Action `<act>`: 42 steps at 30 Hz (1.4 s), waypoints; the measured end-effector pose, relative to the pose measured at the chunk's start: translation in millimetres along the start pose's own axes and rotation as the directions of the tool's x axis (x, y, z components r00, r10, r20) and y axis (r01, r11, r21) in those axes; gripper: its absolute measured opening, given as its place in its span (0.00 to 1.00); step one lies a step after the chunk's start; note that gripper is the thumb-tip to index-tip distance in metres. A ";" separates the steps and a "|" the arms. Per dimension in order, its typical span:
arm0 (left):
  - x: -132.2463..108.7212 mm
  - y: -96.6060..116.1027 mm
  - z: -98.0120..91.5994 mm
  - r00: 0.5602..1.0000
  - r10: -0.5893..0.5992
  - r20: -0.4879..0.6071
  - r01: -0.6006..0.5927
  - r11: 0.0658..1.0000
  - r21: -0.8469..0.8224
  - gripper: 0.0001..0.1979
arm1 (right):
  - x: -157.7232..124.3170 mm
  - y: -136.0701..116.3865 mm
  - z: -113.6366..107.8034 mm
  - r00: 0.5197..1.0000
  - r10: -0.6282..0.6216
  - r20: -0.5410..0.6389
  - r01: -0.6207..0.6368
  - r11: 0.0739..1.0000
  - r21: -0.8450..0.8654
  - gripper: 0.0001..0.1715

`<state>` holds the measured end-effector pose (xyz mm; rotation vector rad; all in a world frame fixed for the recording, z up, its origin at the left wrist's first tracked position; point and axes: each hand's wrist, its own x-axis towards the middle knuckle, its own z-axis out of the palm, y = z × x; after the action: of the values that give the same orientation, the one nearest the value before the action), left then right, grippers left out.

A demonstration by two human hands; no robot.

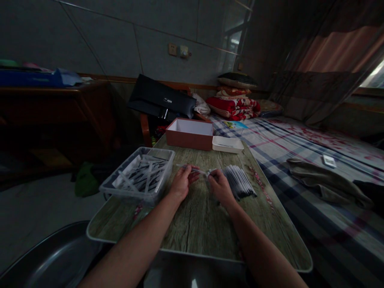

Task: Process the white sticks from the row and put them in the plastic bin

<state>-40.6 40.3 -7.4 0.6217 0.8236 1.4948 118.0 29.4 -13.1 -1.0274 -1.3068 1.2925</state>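
Note:
Over the middle of the small table, my left hand (pixel 183 182) pinches a thin, translucent pen-like stick (pixel 199 171) between thumb and fingers. My right hand (pixel 220 182) is closed at the stick's right end, and its fingertips hide what exactly they grip there. Just right of that hand lies a neat row of similar pale sticks (pixel 238 181) with dark lower ends. To the left of my left hand, a clear plastic box (pixel 159 192) holds many loose slender sticks (pixel 145 174), pale and dark, lying in all directions.
A brown box (pixel 189 139) with a white inside and a small white tray (pixel 228 149) stand at the wood-patterned table's (pixel 192 236) far edge. A bed with a plaid sheet (pixel 279 160) adjoins on the right. A metal basin (pixel 60 256) sits at lower left.

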 end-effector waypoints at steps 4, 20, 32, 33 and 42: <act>-0.7 3.3 -0.9 1.000 0.014 0.005 -0.014 1.000 0.004 0.13 | -2.5 -6.8 -4.4 0.983 0.155 0.095 -0.180 0.901 0.395 0.15; 0.5 14.7 1.6 0.982 -0.177 -0.062 0.151 0.943 -0.296 0.08 | -12.7 -14.4 -32.4 0.560 0.261 0.787 -0.627 0.753 0.197 0.22; -17.7 4.7 7.5 0.891 -0.360 0.278 0.393 0.917 -0.070 0.10 | -15.9 -13.0 -17.0 0.816 0.218 0.536 -0.410 0.872 0.269 0.23; -20.8 0.2 9.3 0.891 -0.372 0.258 0.387 0.922 -0.006 0.09 | -16.4 -11.8 -12.5 0.818 0.236 0.525 -0.398 0.891 0.218 0.22; -17.0 2.6 11.3 0.860 -0.497 0.114 0.509 0.828 -0.237 0.13 | -15.9 -18.1 -1.5 0.925 0.189 0.329 -0.324 0.843 0.429 0.20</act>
<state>-31.6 24.9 3.0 0.2123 0.6716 1.0679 123.1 12.7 3.5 -0.7005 -0.9806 1.9086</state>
